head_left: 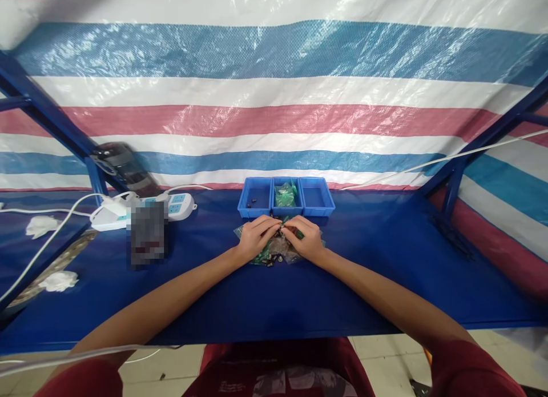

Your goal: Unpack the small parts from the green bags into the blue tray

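Observation:
My left hand (257,237) and my right hand (305,237) meet over a small heap at the middle of the blue table. Thumbs and fingers of both are pinched together, fingertips nearly touching. Whatever lies between them is too small and too hidden to name. Beneath the hands spreads a clear plastic bag (279,247) with green patches. Small dark, metallic-looking parts (269,263) lie at its near edge, and more show between the hands. Just beyond stand three blue trays side by side. The left tray (248,213) holds a few small dark pieces; the middle tray (287,211) holds a green plastic packet (285,195).
The right tray (317,211) completes the row. Toward the left are a white power strip (182,206) with cables, a blurred-out dark object (148,234), a dark bottle-like container (127,167) and crumpled white tissue (59,281). Striped sheeting (274,120) hangs behind the table (363,294).

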Action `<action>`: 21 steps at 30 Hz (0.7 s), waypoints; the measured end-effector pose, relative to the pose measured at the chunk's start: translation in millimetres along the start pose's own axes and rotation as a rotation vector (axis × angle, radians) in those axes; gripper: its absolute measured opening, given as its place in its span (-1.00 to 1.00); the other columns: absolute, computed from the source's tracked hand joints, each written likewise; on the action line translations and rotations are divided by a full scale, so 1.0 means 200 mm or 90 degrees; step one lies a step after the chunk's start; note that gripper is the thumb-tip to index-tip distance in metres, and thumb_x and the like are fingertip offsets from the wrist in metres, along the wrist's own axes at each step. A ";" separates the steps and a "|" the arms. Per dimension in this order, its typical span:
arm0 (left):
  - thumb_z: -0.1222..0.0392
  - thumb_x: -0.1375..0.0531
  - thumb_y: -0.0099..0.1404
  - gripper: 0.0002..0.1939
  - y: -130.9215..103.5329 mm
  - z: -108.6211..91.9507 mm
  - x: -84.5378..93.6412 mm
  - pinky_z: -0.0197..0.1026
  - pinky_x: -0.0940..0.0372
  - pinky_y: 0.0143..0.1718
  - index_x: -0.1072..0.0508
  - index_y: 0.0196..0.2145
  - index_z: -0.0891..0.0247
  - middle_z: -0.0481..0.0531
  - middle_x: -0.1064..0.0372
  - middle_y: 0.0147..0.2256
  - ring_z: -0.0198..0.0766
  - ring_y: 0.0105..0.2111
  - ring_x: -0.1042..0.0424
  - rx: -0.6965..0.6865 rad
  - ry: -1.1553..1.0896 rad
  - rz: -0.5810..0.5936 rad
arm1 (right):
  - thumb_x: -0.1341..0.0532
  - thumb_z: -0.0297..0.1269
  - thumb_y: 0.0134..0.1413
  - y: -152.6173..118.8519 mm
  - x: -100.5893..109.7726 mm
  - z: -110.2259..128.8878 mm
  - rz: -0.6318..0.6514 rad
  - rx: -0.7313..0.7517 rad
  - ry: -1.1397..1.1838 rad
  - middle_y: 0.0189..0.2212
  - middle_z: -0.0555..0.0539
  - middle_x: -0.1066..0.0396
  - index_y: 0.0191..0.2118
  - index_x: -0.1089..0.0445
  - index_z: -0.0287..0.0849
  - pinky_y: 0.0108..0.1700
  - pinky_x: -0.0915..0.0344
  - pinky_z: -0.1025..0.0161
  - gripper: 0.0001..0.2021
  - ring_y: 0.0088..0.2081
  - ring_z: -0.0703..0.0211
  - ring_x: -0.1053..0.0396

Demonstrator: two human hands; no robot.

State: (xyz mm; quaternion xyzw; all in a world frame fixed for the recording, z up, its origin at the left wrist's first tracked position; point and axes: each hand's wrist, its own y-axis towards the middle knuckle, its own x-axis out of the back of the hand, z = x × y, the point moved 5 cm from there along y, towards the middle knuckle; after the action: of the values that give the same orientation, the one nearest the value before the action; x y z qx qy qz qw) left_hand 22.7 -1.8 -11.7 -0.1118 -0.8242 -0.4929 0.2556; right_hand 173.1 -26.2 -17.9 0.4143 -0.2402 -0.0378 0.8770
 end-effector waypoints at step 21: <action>0.25 -0.11 0.34 -0.83 0.01 0.00 0.00 -0.25 -0.37 -0.26 -0.48 -0.17 0.27 0.09 -0.47 -0.28 -0.27 -0.27 -0.45 0.017 0.005 0.024 | -0.16 -0.27 0.19 0.00 0.01 0.01 -0.011 0.004 -0.007 -0.44 -0.09 -0.40 -0.29 -0.42 -0.20 -0.39 -0.33 0.28 -0.86 -0.47 0.25 -0.33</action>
State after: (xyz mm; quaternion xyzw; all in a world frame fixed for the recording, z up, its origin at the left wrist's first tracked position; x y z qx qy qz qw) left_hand 23.9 -0.2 -10.2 -0.1218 -0.8276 -0.4771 0.2695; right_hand 173.7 -27.3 -16.7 0.4191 -0.2417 -0.0469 0.8739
